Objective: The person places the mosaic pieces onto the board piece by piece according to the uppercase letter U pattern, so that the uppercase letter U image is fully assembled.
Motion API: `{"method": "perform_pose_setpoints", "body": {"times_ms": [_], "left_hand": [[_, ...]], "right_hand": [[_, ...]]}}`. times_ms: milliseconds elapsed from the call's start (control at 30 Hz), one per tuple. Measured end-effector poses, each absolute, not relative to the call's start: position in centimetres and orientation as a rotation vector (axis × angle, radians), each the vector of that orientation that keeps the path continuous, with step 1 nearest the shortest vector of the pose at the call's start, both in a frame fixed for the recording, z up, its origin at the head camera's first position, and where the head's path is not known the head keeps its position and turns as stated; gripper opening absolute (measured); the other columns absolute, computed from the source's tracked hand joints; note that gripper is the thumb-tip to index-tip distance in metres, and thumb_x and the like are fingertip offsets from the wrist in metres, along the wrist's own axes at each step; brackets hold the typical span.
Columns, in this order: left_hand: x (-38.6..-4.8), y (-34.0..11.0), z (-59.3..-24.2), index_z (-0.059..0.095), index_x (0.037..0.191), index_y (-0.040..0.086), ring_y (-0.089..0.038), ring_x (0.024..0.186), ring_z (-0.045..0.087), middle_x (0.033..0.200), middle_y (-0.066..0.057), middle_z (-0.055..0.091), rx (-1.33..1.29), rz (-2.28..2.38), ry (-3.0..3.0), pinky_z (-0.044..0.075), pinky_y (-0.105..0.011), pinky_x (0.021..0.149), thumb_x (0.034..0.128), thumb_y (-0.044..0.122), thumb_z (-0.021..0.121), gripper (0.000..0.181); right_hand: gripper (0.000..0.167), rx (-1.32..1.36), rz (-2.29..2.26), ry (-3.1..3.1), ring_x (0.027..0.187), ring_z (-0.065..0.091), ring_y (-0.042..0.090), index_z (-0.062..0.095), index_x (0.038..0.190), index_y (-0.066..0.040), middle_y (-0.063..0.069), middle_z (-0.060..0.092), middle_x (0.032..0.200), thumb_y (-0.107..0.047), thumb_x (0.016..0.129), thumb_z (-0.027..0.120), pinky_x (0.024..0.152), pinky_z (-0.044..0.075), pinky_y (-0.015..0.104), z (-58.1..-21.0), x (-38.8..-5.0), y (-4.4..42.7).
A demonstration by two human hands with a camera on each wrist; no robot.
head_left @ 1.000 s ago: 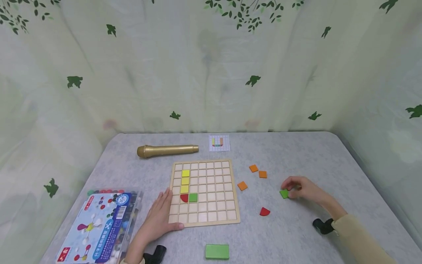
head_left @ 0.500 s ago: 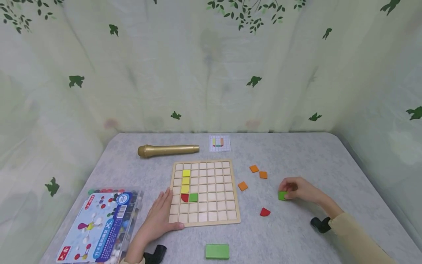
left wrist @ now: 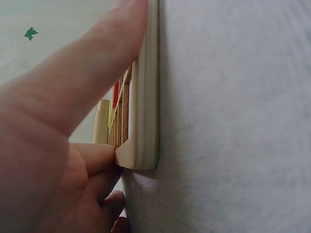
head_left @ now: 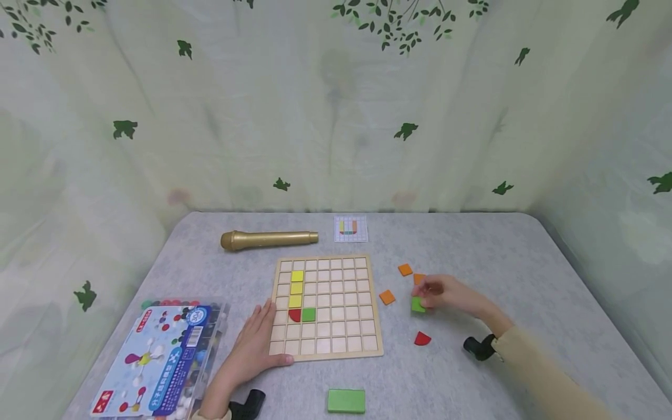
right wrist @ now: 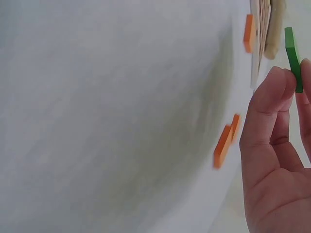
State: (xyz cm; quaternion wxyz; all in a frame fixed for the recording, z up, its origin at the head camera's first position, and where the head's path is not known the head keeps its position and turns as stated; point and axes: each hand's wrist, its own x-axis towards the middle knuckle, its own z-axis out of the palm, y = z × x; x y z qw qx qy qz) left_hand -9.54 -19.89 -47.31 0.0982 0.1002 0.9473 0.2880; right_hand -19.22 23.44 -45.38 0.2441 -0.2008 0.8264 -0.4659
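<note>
My right hand (head_left: 457, 297) pinches a green square tile (head_left: 417, 304) between thumb and fingers, to the right of the wooden grid board (head_left: 336, 352). In the right wrist view the tile (right wrist: 291, 43) stands on edge, raised above the table. My left hand (head_left: 254, 344) rests along the board's left side, fingers extended, with the thumb on its near edge. On the board, yellow square tiles (head_left: 296, 288) form a column. Below them sit a red quarter-round tile (head_left: 294, 315) and, beside it, another green square tile (head_left: 308, 315).
Orange square tiles (head_left: 387, 297) lie right of the board, one partly hidden by my right hand. A red quarter-round tile (head_left: 422, 339) lies nearer. Around the board are a gold microphone (head_left: 268, 240), a pattern card (head_left: 351, 229), a green block (head_left: 346, 401) and a boxed molecular model set (head_left: 152, 361).
My right hand has gripped the green tile, lifted it off the table and carried it left toward the board. The left hand has stayed at the board's side.
</note>
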Motion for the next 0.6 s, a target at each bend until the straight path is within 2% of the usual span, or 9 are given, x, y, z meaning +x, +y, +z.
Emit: {"method": "perform_pose_setpoints", "body": {"times_ms": [167, 333, 600], "left_hand": [[-9.5, -19.8, -47.4, 0.016, 0.147, -0.011, -0.046, 0.141, 0.005, 0.155, -0.026, 0.013, 0.285, 0.85, 2.804, 0.009, -0.06, 0.11, 0.0676, 0.056, 0.079, 0.121], [-9.6, -19.8, -47.5, 0.017, 0.147, -0.011, -0.046, 0.141, 0.005, 0.155, -0.026, 0.013, 0.284, 0.85, 2.81, 0.009, -0.06, 0.11, 0.0674, 0.055, 0.079, 0.121], [-9.5, -19.8, -47.6, 0.016, 0.147, -0.012, -0.046, 0.141, 0.005, 0.154, -0.027, 0.012, 0.29, 0.859, 2.814, 0.009, -0.06, 0.11, 0.0669, 0.056, 0.079, 0.122]], "right_hand": [[0.013, -0.592, -1.313, 2.173, 0.084, 0.06, 0.025, 0.064, 0.102, -0.004, 0.008, 0.063, 0.101, -0.006, 0.09, 0.062, 0.076, 0.053, 0.035, -45.2, -20.0, 20.2], [0.013, -0.668, -1.335, 2.089, 0.081, 0.062, 0.031, 0.065, 0.102, -0.005, 0.009, 0.064, 0.092, -0.008, 0.09, 0.062, 0.075, 0.052, 0.04, -44.6, -20.7, 16.8], [0.012, -0.817, -1.318, 2.009, 0.076, 0.057, 0.019, 0.066, 0.101, -0.003, 0.006, 0.06, 0.085, -0.005, 0.089, 0.063, 0.07, 0.048, 0.032, -44.9, -21.8, 11.3]]}}
